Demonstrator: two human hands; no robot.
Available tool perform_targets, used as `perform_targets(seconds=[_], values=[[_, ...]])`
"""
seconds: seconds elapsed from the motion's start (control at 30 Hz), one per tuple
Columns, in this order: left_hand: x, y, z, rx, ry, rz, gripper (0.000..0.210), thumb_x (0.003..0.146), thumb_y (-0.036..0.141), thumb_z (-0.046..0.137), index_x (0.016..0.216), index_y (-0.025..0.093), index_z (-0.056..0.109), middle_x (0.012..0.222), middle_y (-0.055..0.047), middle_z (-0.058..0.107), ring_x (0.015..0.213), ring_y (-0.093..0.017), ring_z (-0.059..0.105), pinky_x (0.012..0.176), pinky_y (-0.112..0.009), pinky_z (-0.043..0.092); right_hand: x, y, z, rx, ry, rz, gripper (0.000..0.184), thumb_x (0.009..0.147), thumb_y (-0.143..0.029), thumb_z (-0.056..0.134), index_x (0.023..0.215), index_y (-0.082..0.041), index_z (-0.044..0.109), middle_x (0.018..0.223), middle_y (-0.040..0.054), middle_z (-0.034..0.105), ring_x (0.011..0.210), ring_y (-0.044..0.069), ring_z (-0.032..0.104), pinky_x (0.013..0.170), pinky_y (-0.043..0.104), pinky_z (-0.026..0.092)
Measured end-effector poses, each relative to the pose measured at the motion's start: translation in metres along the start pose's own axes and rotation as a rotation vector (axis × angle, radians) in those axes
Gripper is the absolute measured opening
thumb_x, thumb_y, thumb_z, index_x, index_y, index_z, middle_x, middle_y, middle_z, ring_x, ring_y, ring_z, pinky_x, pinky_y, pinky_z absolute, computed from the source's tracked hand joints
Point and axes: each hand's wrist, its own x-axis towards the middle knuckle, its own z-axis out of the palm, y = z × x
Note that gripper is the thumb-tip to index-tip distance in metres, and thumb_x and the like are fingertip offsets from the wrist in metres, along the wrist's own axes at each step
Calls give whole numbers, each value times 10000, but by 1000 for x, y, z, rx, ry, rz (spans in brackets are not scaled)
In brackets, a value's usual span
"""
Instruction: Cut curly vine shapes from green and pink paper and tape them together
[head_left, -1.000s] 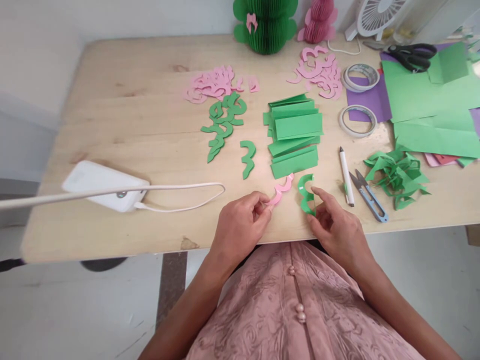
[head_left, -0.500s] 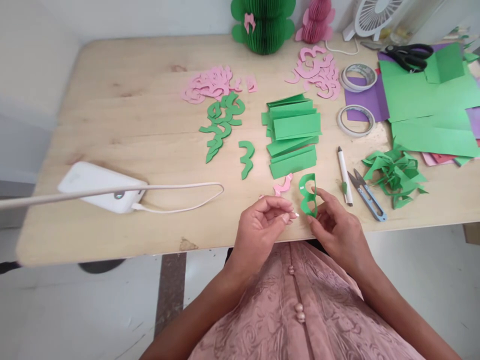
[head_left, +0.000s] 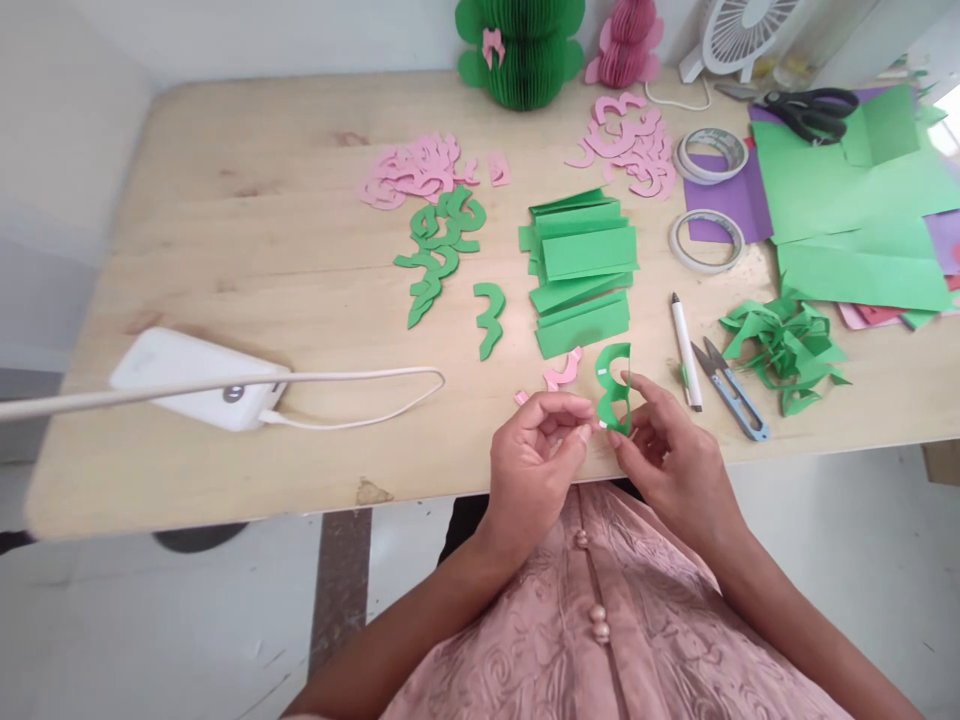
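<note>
In my right hand is a green scalloped paper cutout, gripped by its straight edge between thumb and fingers. One small white strip lies on its upper curve. My left hand pinches a tiny white piece of tape at the lower end of that cutout; whether it is stuck down I cannot tell. Just beyond my left fingers a pink wavy paper piece lies on the table. A single green wavy piece rests farther left, beside a stack of folded green paper strips.
Pink cutouts and green ones lie in piles. Tape rolls, a white pen, blue thread snips and green scraps are at right. A white power bank with a cable sits left.
My left hand has moved right, bringing the white piece of tape from beside the green cutout to its lower end. My right hand keeps holding the cutout.
</note>
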Motion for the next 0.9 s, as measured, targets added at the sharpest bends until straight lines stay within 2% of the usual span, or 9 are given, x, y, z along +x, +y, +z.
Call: perform_targets(seconds=[0.23,0.57,0.8,0.9], values=[[1,-4,4,24,40,83,171,755,118,662,907,187,628,845,-9,655,813,-119,641,813,-252,538,-1,-2,2,-5,34,-36,473,830,-220,567,1293,-182,481,724,-38,547,487,83,473,487,205,440],[1,-6,9,35,97,110,213,743,111,659,932,186,596,856,-13,643,799,-119,641,780,-255,551,-2,-5,8,64,87,0,485,832,-255,588,1303,-205,482,708,-46,553,482,79,471,476,206,446],[1,-8,14,0,123,151,320,750,99,648,1035,221,570,1035,-36,609,833,-112,614,809,-275,552,-6,-5,13,236,120,67,557,804,-244,623,1335,-240,455,692,-51,532,496,98,485,449,224,446],[2,-8,16,-9,118,171,361,755,84,633,1072,234,549,1102,-45,603,860,-112,608,824,-277,550,-7,-2,17,331,114,112,600,805,-251,635,1368,-243,427,726,-31,557,550,120,524,485,250,471]])
